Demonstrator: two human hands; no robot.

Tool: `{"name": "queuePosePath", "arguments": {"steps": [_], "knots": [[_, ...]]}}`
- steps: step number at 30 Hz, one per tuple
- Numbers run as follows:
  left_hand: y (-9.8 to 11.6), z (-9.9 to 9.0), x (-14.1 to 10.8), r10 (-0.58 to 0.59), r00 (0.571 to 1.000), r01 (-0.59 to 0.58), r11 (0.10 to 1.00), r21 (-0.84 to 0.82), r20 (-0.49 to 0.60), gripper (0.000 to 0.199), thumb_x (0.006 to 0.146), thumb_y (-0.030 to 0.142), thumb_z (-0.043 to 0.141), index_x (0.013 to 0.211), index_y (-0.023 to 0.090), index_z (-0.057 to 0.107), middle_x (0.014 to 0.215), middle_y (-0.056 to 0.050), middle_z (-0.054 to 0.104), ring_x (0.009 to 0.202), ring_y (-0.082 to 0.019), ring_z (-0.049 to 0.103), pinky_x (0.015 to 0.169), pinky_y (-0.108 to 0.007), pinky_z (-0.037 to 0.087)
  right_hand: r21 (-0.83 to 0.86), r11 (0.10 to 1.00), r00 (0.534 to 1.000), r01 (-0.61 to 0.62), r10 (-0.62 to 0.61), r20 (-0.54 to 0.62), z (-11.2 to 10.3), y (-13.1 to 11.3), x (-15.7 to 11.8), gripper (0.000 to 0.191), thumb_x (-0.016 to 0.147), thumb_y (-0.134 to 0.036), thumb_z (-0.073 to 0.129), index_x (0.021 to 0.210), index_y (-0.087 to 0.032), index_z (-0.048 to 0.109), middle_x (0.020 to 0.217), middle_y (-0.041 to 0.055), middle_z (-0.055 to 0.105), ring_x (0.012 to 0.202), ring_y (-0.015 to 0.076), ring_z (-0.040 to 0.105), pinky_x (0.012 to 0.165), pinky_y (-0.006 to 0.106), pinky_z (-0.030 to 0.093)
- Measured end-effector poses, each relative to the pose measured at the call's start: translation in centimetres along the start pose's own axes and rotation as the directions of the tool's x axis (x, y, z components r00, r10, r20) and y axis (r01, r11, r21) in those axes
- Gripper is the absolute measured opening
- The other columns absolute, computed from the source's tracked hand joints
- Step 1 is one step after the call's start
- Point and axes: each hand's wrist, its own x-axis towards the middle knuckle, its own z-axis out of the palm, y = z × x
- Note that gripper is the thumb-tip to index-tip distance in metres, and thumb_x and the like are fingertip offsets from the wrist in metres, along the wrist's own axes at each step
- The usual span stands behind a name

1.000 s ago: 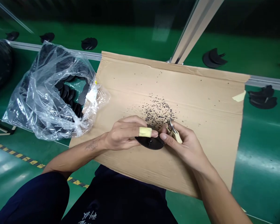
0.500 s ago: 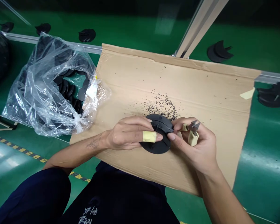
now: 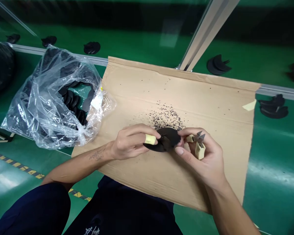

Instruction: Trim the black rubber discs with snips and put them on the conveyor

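Note:
My left hand (image 3: 132, 141) grips a round black plastic disc (image 3: 170, 133) by its left side; yellow tape is wrapped around one finger. The disc is tilted over the cardboard sheet (image 3: 137, 176). In my right hand (image 3: 209, 156) sits a pair of side cutters (image 3: 199, 138) with yellow-wrapped handles, its jaws pointing up and away from the disc. Thumb and forefinger of that hand are at the disc's right edge; whether they touch it is hard to tell. Just beyond the disc, many tiny black bits (image 3: 168, 116) lie scattered on the cardboard.
A clear plastic bag (image 3: 44, 104) of black discs sits at left, overlapping the cardboard. A dark bundle (image 3: 0, 68) is at far left. More black parts lie at right (image 3: 274, 106), with others beyond the metal rail (image 3: 284, 93). A post (image 3: 205, 36) rises behind the cardboard.
The disc has turned in my hands, so a flatter, smoother face shows now. My right fingers have shifted slightly at its edge. The whole view has moved a little.

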Motion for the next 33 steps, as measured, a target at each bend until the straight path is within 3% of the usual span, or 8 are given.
{"name": "queuePosePath", "arguments": {"steps": [7, 12, 15, 17, 20, 23, 25, 33], "knots": [[-0.1, 0.6, -0.6, -0.036, 0.994, 0.045, 0.995, 0.087, -0.105, 0.018, 0.085, 0.012, 0.076, 0.101, 0.013, 0.067, 0.102, -0.007, 0.069, 0.093, -0.014, 0.073, 0.082, -0.026, 0.066, -0.084, 0.984, 0.986, 0.159, -0.154, 0.070, 0.9, 0.3, -0.4, 0.012, 0.087, -0.019, 0.072, 0.097, -0.024, 0.067, 0.089, 0.0033, 0.071, 0.074, 0.0169, 0.067, 0.068, 0.031, 0.056], [-0.7, 0.9, -0.6, -0.093, 0.993, 0.104, 0.975, 0.195, -0.068, 0.026, 0.088, 0.006, 0.067, 0.113, 0.014, 0.068, 0.105, -0.008, 0.068, 0.097, -0.014, 0.070, 0.080, -0.026, 0.063, -0.107, 0.972, 0.971, 0.209, -0.194, 0.138, 1.0, 0.1, -0.6, 0.018, 0.088, -0.017, 0.069, 0.105, -0.024, 0.068, 0.089, 0.0044, 0.072, 0.074, 0.0179, 0.068, 0.066, 0.032, 0.056], [-0.9, 0.8, -0.4, -0.120, 0.992, 0.124, 0.980, 0.153, -0.032, 0.025, 0.090, 0.005, 0.062, 0.112, 0.013, 0.069, 0.103, -0.009, 0.071, 0.095, -0.015, 0.070, 0.079, -0.027, 0.063, -0.096, 0.962, 0.956, 0.257, -0.239, 0.170, 0.6, 0.0, -0.6, 0.021, 0.089, -0.013, 0.066, 0.106, -0.024, 0.067, 0.088, 0.0035, 0.071, 0.074, 0.0176, 0.067, 0.066, 0.032, 0.055], [-1.0, 0.7, -0.3, -0.133, 0.991, 0.133, 0.988, 0.079, -0.006, 0.023, 0.092, 0.008, 0.063, 0.113, 0.015, 0.070, 0.100, -0.009, 0.072, 0.091, -0.014, 0.071, 0.076, -0.025, 0.062, -0.145, 0.942, 0.951, 0.303, -0.288, 0.115, 0.3, 0.2, -0.4, 0.021, 0.089, -0.011, 0.065, 0.105, -0.025, 0.066, 0.088, 0.0038, 0.070, 0.075, 0.0180, 0.067, 0.065, 0.032, 0.053], [-0.8, 0.6, -0.2, -0.133, 0.991, 0.134, 0.990, -0.048, 0.011, 0.025, 0.093, 0.011, 0.064, 0.116, 0.016, 0.071, 0.099, -0.008, 0.074, 0.090, -0.012, 0.072, 0.077, -0.022, 0.061, -0.427, 0.817, 0.909, 0.387, -0.416, 0.026, -0.3, 1.0, 0.0, 0.020, 0.089, -0.010, 0.065, 0.104, -0.023, 0.065, 0.089, 0.0058, 0.070, 0.078, 0.0198, 0.065, 0.067, 0.034, 0.050], [-0.6, 0.6, -0.1, -0.128, 0.992, 0.129, 0.985, -0.118, 0.021, 0.028, 0.094, 0.009, 0.063, 0.120, 0.015, 0.071, 0.097, -0.009, 0.076, 0.089, -0.012, 0.073, 0.078, -0.021, 0.061, -0.672, 0.592, 0.864, 0.445, -0.482, 0.147, -0.7, 1.9, 0.5, 0.016, 0.090, -0.013, 0.063, 0.103, -0.022, 0.065, 0.087, 0.0069, 0.071, 0.077, 0.0210, 0.062, 0.067, 0.035, 0.045], [-0.5, 0.5, -0.2, -0.123, 0.991, 0.129, 0.983, -0.134, 0.050, 0.028, 0.093, 0.011, 0.065, 0.120, 0.014, 0.071, 0.096, -0.010, 0.077, 0.087, -0.012, 0.073, 0.076, -0.021, 0.061, -0.728, 0.509, 0.857, 0.460, -0.470, 0.212, -0.7, 2.2, 0.6, 0.014, 0.091, -0.013, 0.061, 0.102, -0.022, 0.065, 0.085, 0.0062, 0.072, 0.074, 0.0202, 0.060, 0.065, 0.035, 0.041], [-0.5, 0.3, -0.2, -0.107, 0.988, 0.117, 0.989, -0.085, 0.115, 0.024, 0.095, 0.023, 0.067, 0.117, 0.017, 0.072, 0.094, -0.009, 0.078, 0.081, -0.013, 0.073, 0.071, -0.021, 0.060, -0.729, 0.486, 0.856, 0.482, -0.439, 0.273, -0.4, 2.3, 0.4, 0.009, 0.094, -0.018, 0.059, 0.101, -0.021, 0.065, 0.080, 0.0050, 0.069, 0.071, 0.0182, 0.060, 0.064, 0.034, 0.039]]}}
